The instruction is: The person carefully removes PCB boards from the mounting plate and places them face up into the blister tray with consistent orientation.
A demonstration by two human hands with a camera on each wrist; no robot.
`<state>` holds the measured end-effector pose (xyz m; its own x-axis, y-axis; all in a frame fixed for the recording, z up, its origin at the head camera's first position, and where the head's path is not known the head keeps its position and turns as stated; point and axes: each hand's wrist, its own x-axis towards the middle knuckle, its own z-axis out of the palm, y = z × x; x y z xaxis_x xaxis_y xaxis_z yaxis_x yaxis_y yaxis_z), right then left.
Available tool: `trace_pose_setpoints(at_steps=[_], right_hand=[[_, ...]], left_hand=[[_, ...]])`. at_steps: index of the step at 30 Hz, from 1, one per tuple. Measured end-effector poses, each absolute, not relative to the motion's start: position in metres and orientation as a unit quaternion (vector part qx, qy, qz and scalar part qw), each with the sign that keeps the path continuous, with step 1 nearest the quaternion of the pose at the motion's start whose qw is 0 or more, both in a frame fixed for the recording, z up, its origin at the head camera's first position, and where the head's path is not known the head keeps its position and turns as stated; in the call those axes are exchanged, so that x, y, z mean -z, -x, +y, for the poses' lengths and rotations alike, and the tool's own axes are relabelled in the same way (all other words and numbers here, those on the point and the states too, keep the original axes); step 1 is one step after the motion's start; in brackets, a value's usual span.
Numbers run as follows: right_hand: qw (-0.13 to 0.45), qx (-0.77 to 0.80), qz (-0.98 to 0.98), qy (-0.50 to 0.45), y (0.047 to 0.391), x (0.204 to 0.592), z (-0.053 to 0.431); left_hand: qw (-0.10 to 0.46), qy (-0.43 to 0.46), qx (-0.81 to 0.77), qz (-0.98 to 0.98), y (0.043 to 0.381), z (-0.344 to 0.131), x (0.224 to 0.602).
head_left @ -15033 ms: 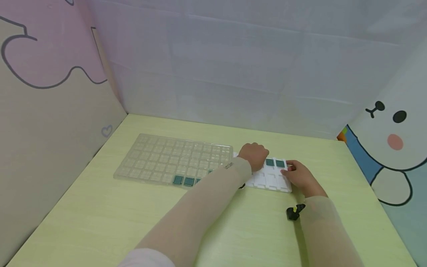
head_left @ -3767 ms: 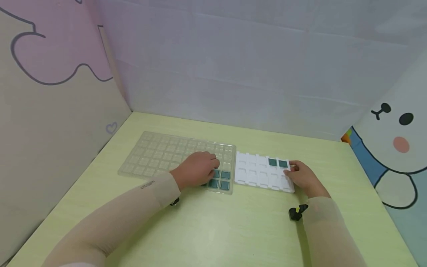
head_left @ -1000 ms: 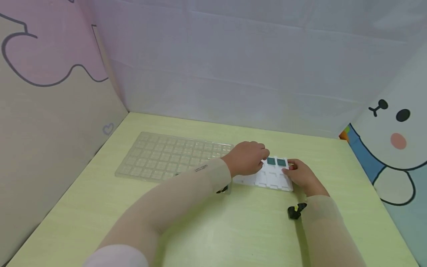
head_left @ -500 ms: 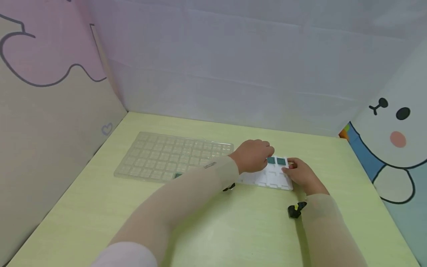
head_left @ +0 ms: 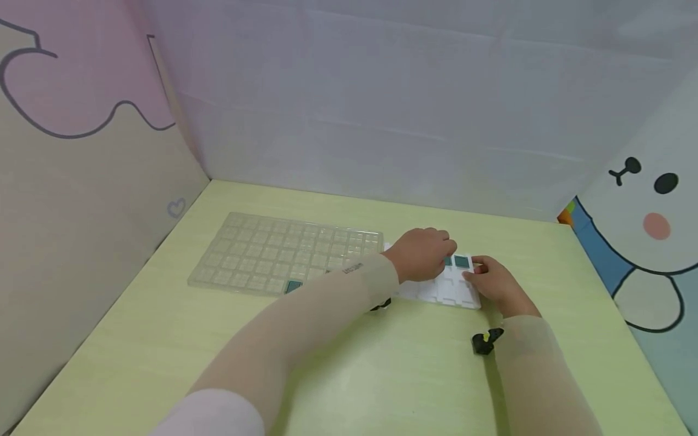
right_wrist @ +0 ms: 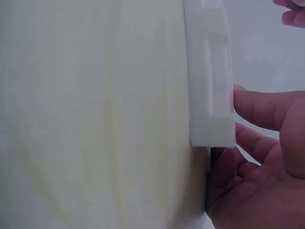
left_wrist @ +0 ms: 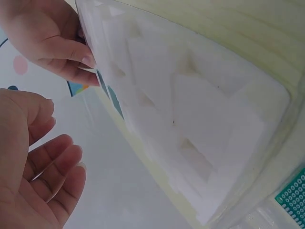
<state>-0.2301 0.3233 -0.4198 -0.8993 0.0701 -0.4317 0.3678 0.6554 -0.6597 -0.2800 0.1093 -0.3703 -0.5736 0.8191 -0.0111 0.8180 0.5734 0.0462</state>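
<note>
My left hand (head_left: 420, 254) reaches over the back of the white compartment tray (head_left: 463, 297), at the upper row. In the left wrist view the fingers of my left hand (left_wrist: 14, 157) are loosely bent above the tray, with nothing visible between them. Two small green circuit boards (head_left: 461, 261) sit in the tray's back right cells; my fingers partly cover one. My right hand (head_left: 493, 284) grips the tray's right edge. Seen by the right wrist camera, the thumb of my right hand (right_wrist: 267, 107) is on the tray's upper side, other fingers lower down.
Left of the white tray lies a large clear plastic tray (head_left: 262, 242) with many cells. A green perforated board (head_left: 293, 286) shows in its front row; my left forearm hides part of that row. A black device (head_left: 484, 342) sits at my right wrist.
My left hand has gone from the clear tray's front right to the white tray, then crept right until it partly covers a green board. My right hand keeps its hold.
</note>
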Motion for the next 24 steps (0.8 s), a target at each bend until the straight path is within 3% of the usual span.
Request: trace_pose_setpoints(at_steps=[24], right_hand=[[0.179, 0.399, 0.892, -0.112, 0.227, 0.419, 0.322]], left_hand=[[0.029, -0.447, 0.025, 0.894, 0.282, 0.142, 0.384]])
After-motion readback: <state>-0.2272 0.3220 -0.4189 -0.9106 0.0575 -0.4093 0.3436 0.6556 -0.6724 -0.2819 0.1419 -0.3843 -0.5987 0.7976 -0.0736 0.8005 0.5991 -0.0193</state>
